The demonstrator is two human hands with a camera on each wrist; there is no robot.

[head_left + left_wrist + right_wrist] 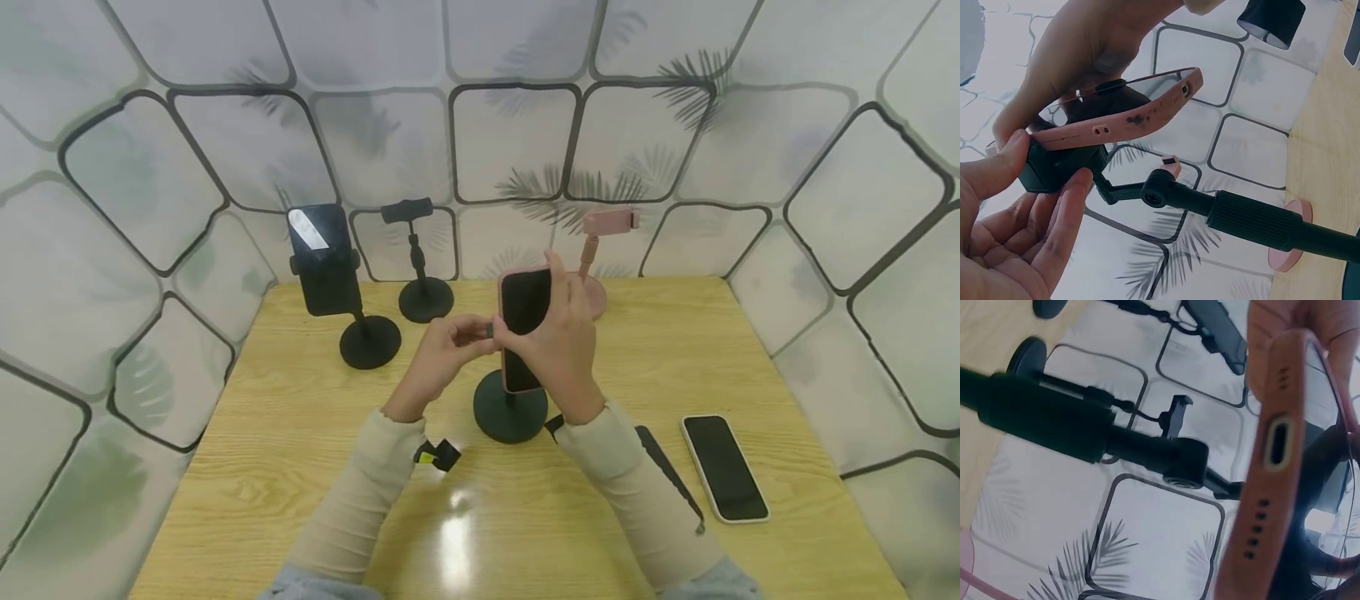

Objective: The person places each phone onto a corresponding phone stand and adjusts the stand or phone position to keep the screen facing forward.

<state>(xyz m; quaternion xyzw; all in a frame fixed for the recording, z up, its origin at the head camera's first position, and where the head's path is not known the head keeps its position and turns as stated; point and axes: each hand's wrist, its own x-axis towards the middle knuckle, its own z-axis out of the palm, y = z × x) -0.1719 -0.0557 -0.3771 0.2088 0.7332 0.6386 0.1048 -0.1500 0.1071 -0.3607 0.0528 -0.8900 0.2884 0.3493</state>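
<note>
A phone in a pink case stands upright, screen towards me, at the head of a dark green phone stand with a round base. My right hand grips the phone across its screen by both long edges. On the other side, my left hand pinches the stand's green clamp, thumb at the phone's edge and fingers under the clamp. In the left wrist view the case lies right against the clamp, above the jointed neck. The right wrist view shows the case's bottom edge and charging port.
Behind to the left, a black stand holds another phone. Beside it is a second black stand; a pink stand is partly behind my right hand. A white-cased phone lies at right on the wooden table.
</note>
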